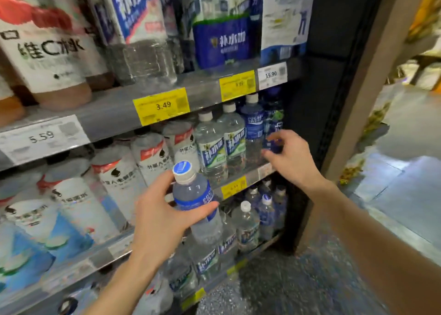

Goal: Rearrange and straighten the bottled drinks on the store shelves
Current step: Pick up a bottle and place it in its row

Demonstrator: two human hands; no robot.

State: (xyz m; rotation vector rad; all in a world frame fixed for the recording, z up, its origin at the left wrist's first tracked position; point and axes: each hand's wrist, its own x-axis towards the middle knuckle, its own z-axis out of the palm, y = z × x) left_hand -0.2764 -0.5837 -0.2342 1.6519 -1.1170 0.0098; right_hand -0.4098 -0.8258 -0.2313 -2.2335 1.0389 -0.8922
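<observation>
My left hand (162, 217) grips a clear bottle with a blue label and a white cap (195, 200), held upright in front of the middle shelf. My right hand (290, 157) reaches to the right end of that shelf (238, 186), its fingers curled round a dark blue bottle (274, 123) standing there. Beside it on the shelf stand another blue-label bottle (254, 126) and two clear bottles with green and blue labels (223, 140).
White-label bottles (152, 157) fill the middle shelf to the left. Large bottles and multipacks (222, 26) stand on the upper shelf, with yellow and white price tags (162, 106) along its edge. More small bottles (248, 224) fill the lower shelf. A dark upright frame (334, 100) borders the shelves on the right.
</observation>
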